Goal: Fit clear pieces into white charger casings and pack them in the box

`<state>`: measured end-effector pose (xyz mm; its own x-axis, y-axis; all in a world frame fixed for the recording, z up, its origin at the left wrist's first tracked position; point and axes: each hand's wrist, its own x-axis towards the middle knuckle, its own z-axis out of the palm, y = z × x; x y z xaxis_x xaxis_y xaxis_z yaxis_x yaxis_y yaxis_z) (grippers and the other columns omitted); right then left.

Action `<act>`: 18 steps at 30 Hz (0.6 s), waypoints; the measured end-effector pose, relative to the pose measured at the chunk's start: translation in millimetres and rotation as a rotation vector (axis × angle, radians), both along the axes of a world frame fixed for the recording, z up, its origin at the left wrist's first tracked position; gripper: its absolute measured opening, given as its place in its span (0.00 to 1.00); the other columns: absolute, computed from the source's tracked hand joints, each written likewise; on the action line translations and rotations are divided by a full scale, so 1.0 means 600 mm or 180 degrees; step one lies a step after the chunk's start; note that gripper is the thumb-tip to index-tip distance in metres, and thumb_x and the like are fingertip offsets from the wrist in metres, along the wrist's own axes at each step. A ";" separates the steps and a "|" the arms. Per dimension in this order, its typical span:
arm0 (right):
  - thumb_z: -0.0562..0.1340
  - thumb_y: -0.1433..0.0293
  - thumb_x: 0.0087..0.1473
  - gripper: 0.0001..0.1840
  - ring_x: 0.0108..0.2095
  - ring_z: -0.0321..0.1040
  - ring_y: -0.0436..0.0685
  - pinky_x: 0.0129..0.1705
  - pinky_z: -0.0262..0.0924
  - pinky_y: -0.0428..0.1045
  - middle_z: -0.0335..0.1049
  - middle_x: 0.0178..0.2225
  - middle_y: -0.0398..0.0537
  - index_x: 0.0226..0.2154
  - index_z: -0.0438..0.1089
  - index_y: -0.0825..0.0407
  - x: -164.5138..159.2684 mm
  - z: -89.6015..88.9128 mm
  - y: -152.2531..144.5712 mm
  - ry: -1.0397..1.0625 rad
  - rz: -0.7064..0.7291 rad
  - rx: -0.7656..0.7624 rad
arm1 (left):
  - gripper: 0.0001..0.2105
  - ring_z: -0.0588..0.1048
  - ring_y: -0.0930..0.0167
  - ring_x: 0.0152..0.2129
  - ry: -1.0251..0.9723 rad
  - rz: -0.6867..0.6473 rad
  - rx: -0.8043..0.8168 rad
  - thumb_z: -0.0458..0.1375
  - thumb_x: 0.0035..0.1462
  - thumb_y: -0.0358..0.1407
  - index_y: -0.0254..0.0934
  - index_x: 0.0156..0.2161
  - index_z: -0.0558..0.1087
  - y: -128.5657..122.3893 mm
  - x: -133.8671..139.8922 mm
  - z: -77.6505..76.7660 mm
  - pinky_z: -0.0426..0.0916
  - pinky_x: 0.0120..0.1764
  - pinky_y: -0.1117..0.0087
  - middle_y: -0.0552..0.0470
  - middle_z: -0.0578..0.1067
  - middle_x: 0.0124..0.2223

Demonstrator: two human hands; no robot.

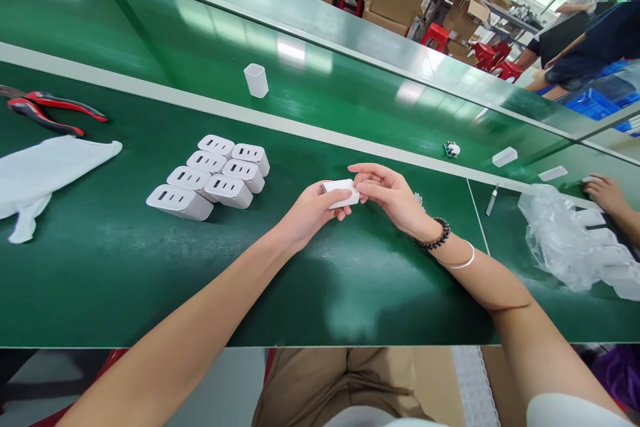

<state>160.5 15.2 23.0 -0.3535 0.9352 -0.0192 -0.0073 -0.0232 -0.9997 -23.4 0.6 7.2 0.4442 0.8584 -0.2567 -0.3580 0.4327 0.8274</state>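
Observation:
A small white charger (341, 193) lies in my left hand (315, 208), which is closed around it with the thumb along its upper face. My right hand (389, 195) meets the charger's right end with thumb and fingertips in a pinch, while its upper finger reaches out over it. Exactly what the right fingertips press on is partly hidden. To the left of my hands, several white chargers (229, 191) stand grouped in two slanting rows, their port faces upward. Beyond them, an open white housing (257, 81) stands upright on the green surface.
Red-handled pliers (55, 107) and a white cloth glove (55, 170) lie far left. To the right are a small circuit part (452, 149), a pen-like tool (493, 201), a white housing (505, 157) and a plastic bag (557, 240) of white parts. A co-worker's hand (607, 193) rests at the right edge.

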 end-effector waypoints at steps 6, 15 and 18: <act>0.69 0.71 0.50 0.20 0.32 0.65 0.48 0.35 0.65 0.45 0.66 0.34 0.42 0.47 0.73 0.50 -0.001 -0.012 0.001 0.0283 0.0170 -0.0060 | 0.12 0.69 0.76 0.26 -0.0018 -0.0039 0.0137 0.63 0.53 0.36 0.31 0.40 0.72 -0.003 0.001 -0.002 0.64 0.31 0.73 0.50 0.74 0.33; 0.68 0.63 0.55 0.12 0.30 0.65 0.48 0.33 0.66 0.47 0.66 0.34 0.41 0.39 0.68 0.49 -0.012 -0.002 -0.017 0.0360 -0.0139 0.0407 | 0.23 0.72 0.75 0.26 -0.0073 0.0229 0.0228 0.62 0.54 0.33 0.36 0.54 0.65 -0.002 -0.001 0.005 0.67 0.30 0.74 0.52 0.75 0.32; 0.64 0.61 0.59 0.11 0.29 0.68 0.50 0.36 0.67 0.48 0.67 0.28 0.41 0.34 0.66 0.51 -0.007 0.015 -0.021 0.0015 -0.0045 0.0530 | 0.25 0.73 0.75 0.27 0.0014 0.0444 0.0414 0.62 0.53 0.32 0.39 0.56 0.64 -0.001 -0.006 0.020 0.68 0.31 0.74 0.54 0.74 0.32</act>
<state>156.3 2.4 31.8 -0.3399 0.9303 0.1382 -0.0110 0.1430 -0.9897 -26.9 -0.2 19.0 0.3178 0.9376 -0.1411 -0.4032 0.2683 0.8749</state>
